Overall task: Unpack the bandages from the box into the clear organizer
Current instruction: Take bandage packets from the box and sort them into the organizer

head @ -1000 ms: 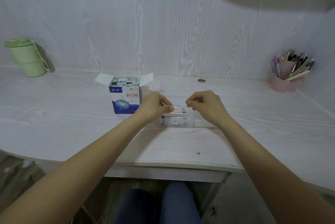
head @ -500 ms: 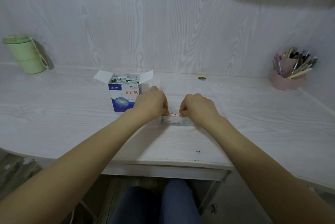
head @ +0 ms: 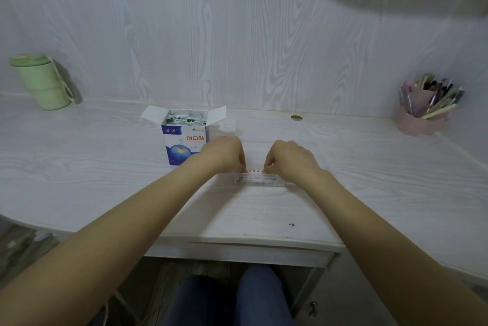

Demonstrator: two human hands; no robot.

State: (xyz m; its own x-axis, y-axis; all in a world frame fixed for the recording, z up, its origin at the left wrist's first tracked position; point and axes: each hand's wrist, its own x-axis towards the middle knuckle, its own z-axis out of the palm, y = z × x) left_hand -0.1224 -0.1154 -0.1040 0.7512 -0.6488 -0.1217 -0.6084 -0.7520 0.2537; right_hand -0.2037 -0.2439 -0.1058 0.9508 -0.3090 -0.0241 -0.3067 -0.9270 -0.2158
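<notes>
A blue and white bandage box (head: 184, 141) stands open on the desk, with several wrapped bandages showing in its top. Just right of it lies the low clear organizer (head: 260, 181) with bandages inside. My left hand (head: 224, 154) and my right hand (head: 290, 158) are over the organizer, fingers curled down, each pinching an end of a small stack of bandages (head: 254, 171) at the organizer's top. The fingertips are hidden behind the knuckles.
A green lidded cup (head: 42, 82) stands at the back left. A pink holder full of pens (head: 425, 106) stands at the back right. A small brown disc (head: 296, 117) lies near the wall. The desk's front edge (head: 237, 240) is close below my forearms.
Both hands have come down and closer together, lowering the bandages from above the organizer into it. The box has not moved.
</notes>
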